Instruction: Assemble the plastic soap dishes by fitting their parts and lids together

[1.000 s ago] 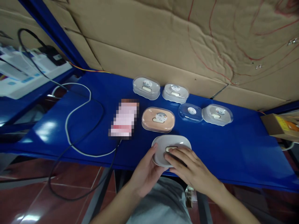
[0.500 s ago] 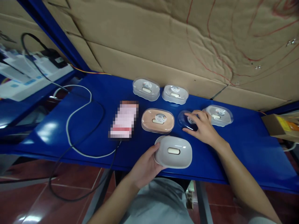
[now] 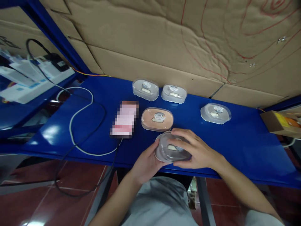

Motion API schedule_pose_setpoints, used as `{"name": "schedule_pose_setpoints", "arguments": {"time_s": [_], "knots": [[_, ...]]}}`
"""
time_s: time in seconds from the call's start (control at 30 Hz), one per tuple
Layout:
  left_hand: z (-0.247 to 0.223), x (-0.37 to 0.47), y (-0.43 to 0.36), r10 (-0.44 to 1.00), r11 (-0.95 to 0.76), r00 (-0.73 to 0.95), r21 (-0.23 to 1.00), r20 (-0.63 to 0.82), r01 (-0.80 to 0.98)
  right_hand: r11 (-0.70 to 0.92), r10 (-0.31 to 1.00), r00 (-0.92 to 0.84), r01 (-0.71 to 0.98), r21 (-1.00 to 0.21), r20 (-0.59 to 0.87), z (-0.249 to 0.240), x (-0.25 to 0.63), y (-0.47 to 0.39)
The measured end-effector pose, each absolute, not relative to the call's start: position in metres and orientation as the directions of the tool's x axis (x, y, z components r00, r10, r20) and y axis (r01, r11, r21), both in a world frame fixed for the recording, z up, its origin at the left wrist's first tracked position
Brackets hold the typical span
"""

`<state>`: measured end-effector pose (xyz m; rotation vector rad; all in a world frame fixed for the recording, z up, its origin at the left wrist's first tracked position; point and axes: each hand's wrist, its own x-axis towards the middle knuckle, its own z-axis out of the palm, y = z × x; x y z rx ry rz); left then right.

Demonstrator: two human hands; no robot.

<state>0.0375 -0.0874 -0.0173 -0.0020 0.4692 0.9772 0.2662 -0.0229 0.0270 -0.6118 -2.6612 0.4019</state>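
A grey oval dish (image 3: 160, 153) is gripped at its left side by my left hand (image 3: 147, 161), near the table's front edge. Over that dish lies a clear domed lid (image 3: 166, 142), its right part covered by my right hand (image 3: 194, 150), whose fingers curl round it. Whether the lid sits fully on the rim cannot be made out. Just behind is a peach oval dish (image 3: 150, 118) with a clear lid and a round label. Two lidded grey dishes (image 3: 145, 90) (image 3: 174, 94) stand at the back, and another lidded grey dish (image 3: 215, 113) is on the right.
A phone with a blurred screen (image 3: 125, 121) lies left of the peach dish. Its cables (image 3: 70, 125) loop across the blue table (image 3: 244, 147). A power strip (image 3: 35, 86) is at the far left, an open carton (image 3: 277, 124) at the right edge, cardboard (image 3: 141, 40) behind.
My right hand has lifted the clear lid from the table and brought it left and towards me, over the grey dish. My left hand still holds the dish. The view has shifted slightly.
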Motion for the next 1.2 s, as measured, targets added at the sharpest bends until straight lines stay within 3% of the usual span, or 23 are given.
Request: {"name": "schedule_pose_setpoints", "arguments": {"time_s": [0.23,0.43,0.73,0.97,1.2], "knots": [[-0.016,0.039,-0.085,0.794,0.549,0.47,0.124,-0.385,-0.827,0.898,0.424,-0.841,0.343,-0.275,0.337,0.017,0.255,-0.027],[-0.015,0.039,-0.085,0.79,0.52,0.428,0.11,-0.439,-0.847,0.885,0.459,-0.841,0.402,-0.236,0.286,0.017,0.25,-0.03],[-0.013,0.037,-0.088,0.795,0.554,0.41,0.262,-0.447,-0.79,0.837,0.513,-0.818,0.411,-0.362,0.258,0.018,0.255,-0.031],[-0.015,0.04,-0.089,0.81,0.561,0.415,0.338,-0.415,-0.756,0.828,0.522,-0.818,0.417,-0.376,0.242,0.023,0.262,-0.029],[-0.013,0.039,-0.091,0.841,0.541,0.459,0.418,-0.287,-0.73,0.706,0.692,-0.709,0.624,-0.333,0.137,0.026,0.299,0.008]]}}
